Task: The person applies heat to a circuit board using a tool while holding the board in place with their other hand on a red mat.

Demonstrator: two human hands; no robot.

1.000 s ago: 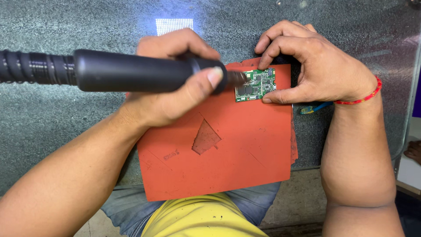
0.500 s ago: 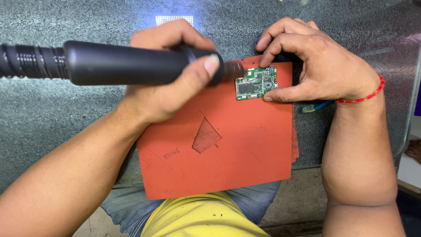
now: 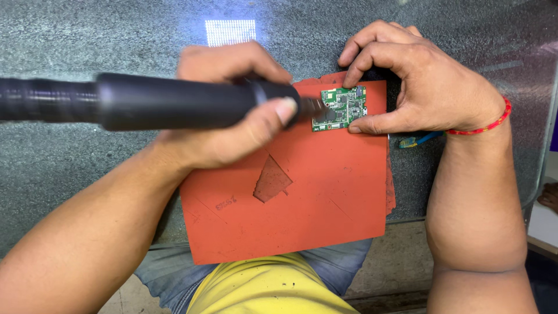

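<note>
Left hand [image 3: 232, 116] aims black tool [image 3: 168, 104] at green board [image 3: 343, 107].

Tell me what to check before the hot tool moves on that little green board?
1. Left hand wrapped firmly around the black tool: ok.
2. Tool tip at the left edge of the green board: ok.
3. Right hand pinching the board at its top and bottom edges: ok.
4. Board lying on the orange mat, not on the bare table: ok.
5. Right fingers well away from the tip: not ok, they are close.
6. Tool switched on or hot: cannot tell.
</note>
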